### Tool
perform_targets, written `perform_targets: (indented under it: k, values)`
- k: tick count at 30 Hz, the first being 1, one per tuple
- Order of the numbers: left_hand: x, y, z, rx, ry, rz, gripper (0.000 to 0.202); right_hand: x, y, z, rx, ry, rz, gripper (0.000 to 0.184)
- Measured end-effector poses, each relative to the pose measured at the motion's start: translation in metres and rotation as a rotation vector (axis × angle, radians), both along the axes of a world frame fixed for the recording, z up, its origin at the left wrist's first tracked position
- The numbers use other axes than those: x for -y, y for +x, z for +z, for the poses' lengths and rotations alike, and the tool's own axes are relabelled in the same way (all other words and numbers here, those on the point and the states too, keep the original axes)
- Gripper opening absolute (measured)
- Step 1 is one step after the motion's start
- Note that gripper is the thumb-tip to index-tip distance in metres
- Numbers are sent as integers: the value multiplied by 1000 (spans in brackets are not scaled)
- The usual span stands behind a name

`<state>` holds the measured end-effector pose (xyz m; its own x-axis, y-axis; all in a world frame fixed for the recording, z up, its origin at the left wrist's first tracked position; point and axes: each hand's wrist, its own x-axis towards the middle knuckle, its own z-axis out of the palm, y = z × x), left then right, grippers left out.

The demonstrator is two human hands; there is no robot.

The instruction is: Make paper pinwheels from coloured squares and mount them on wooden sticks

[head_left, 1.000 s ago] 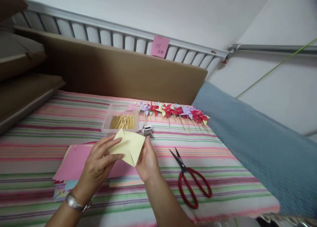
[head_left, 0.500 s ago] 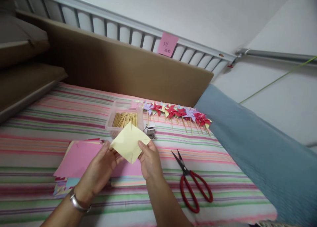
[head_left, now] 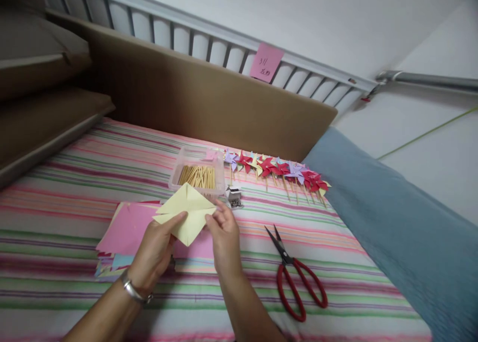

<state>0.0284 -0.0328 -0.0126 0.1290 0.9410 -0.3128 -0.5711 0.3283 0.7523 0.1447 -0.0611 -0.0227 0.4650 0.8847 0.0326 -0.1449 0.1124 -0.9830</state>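
A pale yellow paper square [head_left: 192, 220] with slits cut in from its corners is held up, turned like a diamond. My left hand [head_left: 159, 245] grips it at the left, thumb flat on top and fingers underneath. At the right corner, the thumb and fingers of my right hand [head_left: 226, 235] pinch the paper's edge. Below my hands lies a stack of coloured paper sheets [head_left: 129, 227], pink on top. Scissors [head_left: 287, 262] with red handles lie on the cloth right of my right hand, blades slightly apart.
A clear plastic box [head_left: 174, 175] of wooden sticks [head_left: 197, 176] stands behind the paper. Next to it sits a small open box [head_left: 234, 197] of tiny metal pieces. Several paper pinwheels [head_left: 267, 167] lie along a brown board [head_left: 209, 103]. A striped cloth [head_left: 336, 262] covers the table.
My left thumb has come onto the top of the paper square, and the left hand has shifted its hold. My right thumb has slid off the face towards the right corner. The view has shifted slightly.
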Motion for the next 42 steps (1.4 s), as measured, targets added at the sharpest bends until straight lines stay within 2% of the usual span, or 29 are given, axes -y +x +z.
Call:
perform_targets:
  k: [3, 5, 7, 10, 15, 21, 29, 35, 42]
  values:
    - [-7, -8, 1, 2, -20, 30, 41, 6, 2, 4, 512, 146, -117, 41]
    - [-10, -11, 2, 26, -13, 27, 37, 11, -1, 6, 823, 274, -77, 33]
    - [-10, -12, 3, 50, 7, 22, 37, 14, -5, 6, 1013, 342, 3, 29]
    - [-9, -12, 5, 68, 7, 17, 37, 15, -10, 3, 1127, 361, 53, 29]
    - [-8, -13, 7, 113, -41, 18, 31, 15, -12, -2, 1099, 313, 125, 33]
    - [-6, -12, 4, 98, 18, -5, 25, 17, -14, 0, 1093, 276, 158, 19]
    - [-3, -9, -2, -48, 97, -110, 36, 13, -5, 7, 908, 134, 84, 7]
    - [1, -3, 0, -86, 74, -170, 39, 9, 2, 4, 826, 93, 39, 6]
    - [1, -2, -2, -81, 76, -210, 27, 9, 3, 5, 821, 68, 24, 7]
